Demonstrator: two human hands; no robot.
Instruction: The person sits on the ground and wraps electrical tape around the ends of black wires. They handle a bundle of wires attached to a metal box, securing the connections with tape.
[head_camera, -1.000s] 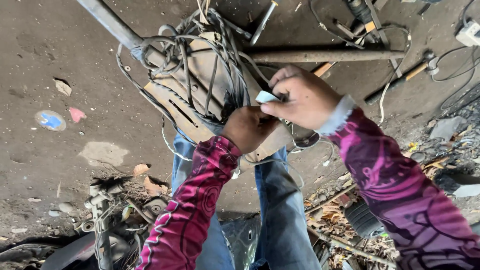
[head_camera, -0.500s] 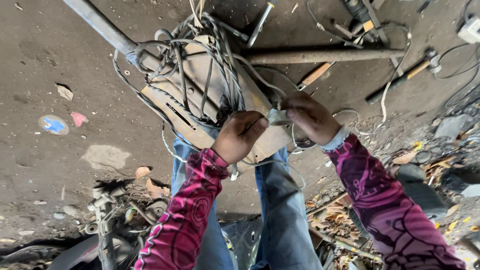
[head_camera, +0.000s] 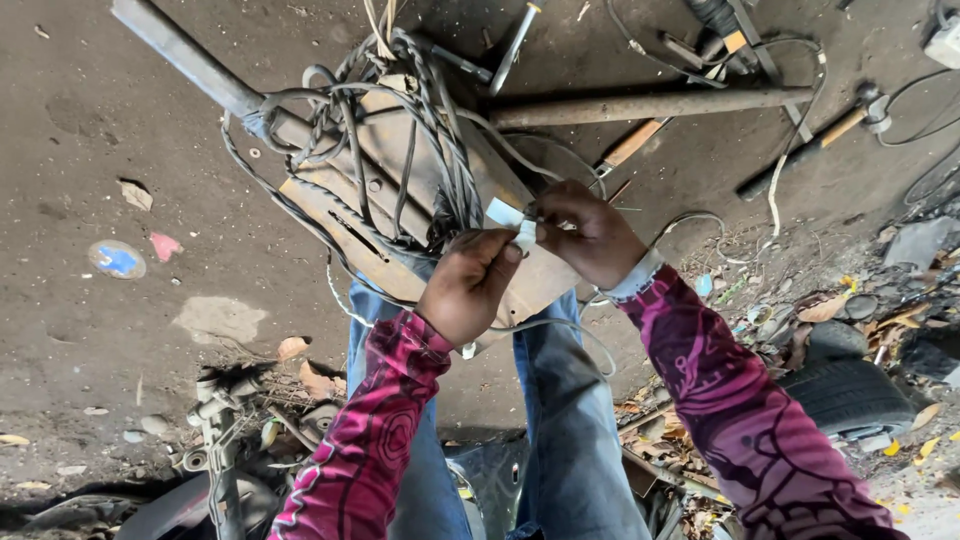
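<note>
We look down on 2 hands meeting over a rusty metal plate (head_camera: 520, 270) wrapped in a tangle of dark wires (head_camera: 400, 150). Our left hand (head_camera: 470, 285) has its fingers curled, the thumb and fingertips pinching the lower edge of a small white connector piece (head_camera: 508, 218). Our right hand (head_camera: 590, 235) closes on the same white piece from the other side, fingers bent tight around its end. The piece sits between the 2 hands, just above the plate and right beside the thick twisted wire bundle (head_camera: 445, 140). A thin pale wire (head_camera: 560, 325) loops down below the hands, across blue jeans (head_camera: 560, 420). Both arms wear magenta patterned sleeves (head_camera: 720, 400).

A long grey metal bar (head_camera: 190, 55) runs from the upper left under the wires. A rusty rod (head_camera: 650, 105) lies across the dirt ground (head_camera: 120, 150) near the top, with a wooden-handled hammer (head_camera: 810, 145) to its right. A tyre (head_camera: 850, 395) rests among dry leaves at the right edge, and a blue scrap (head_camera: 118, 260) and a pink scrap (head_camera: 165, 245) lie at the left.
</note>
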